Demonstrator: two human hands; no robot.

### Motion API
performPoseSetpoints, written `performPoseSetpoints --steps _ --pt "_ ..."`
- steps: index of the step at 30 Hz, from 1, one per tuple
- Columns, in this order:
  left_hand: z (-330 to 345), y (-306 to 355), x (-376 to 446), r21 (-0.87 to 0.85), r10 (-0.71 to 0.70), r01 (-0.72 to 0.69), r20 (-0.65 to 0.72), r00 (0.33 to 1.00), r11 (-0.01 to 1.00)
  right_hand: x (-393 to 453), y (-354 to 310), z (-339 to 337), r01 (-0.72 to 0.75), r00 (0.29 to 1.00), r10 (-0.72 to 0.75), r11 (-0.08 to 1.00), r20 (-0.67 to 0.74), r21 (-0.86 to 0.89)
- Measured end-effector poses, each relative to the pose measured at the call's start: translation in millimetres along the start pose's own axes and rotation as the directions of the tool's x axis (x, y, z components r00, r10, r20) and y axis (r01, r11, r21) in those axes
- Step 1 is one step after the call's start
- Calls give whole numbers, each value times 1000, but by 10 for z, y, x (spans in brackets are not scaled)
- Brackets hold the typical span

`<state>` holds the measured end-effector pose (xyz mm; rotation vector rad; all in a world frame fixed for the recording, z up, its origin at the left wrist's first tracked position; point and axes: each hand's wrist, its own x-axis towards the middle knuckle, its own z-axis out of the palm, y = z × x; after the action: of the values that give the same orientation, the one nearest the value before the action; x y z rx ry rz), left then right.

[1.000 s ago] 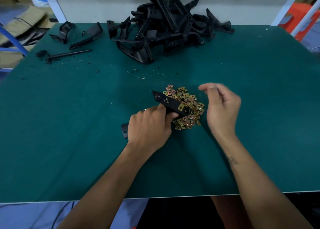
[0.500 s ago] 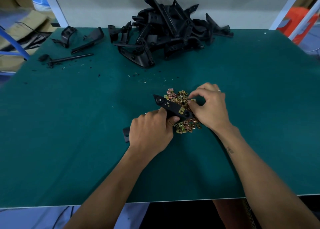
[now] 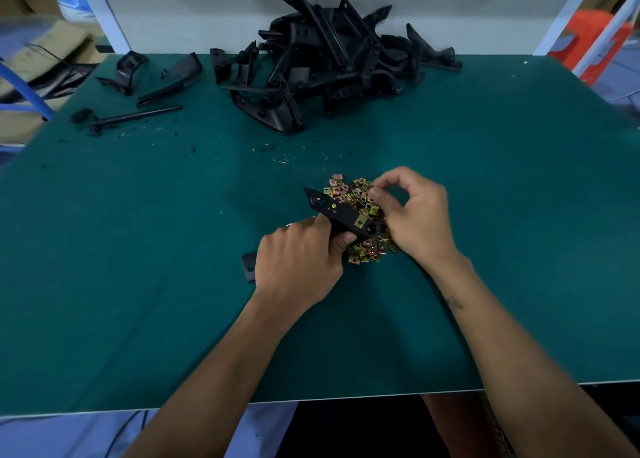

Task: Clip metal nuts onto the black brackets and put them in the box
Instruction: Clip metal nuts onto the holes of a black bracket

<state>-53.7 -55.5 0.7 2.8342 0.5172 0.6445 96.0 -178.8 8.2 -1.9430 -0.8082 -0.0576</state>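
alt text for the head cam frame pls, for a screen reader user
A person's left hand grips a black bracket over a pile of metal nuts on a green table, while the right hand picks at the pile. A heap of black brackets lies at the far edge.

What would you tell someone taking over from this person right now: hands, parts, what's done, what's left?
Left hand: grips the black bracket above the table.
Right hand: fingertips pinch in the heap of nuts, seemingly on one nut.
Done: one nut sits clipped on the held bracket.
Left: clip the next nut, then work through the bracket pile at the far edge.
No box is in view.
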Motion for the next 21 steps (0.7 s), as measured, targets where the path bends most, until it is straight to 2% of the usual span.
performPoseSetpoints --steps 3,8,14,21 --pt "-20 38 -1 36 45 -45 1 999 998 -45 -83 -57 -124 991 104 936 79 329" --pt "-31 39 -3 23 79 -79 -12 997 997 -130 -210 -21 -153 984 82 846 159 511" --pt "-46 47 2 24 94 -94 -8 995 995 -217 -366 58 -211 971 96 779 221 590" --pt "-21 31 -2 26 73 -73 25 997 997 -292 -418 199 -173 982 186 770 43 614"
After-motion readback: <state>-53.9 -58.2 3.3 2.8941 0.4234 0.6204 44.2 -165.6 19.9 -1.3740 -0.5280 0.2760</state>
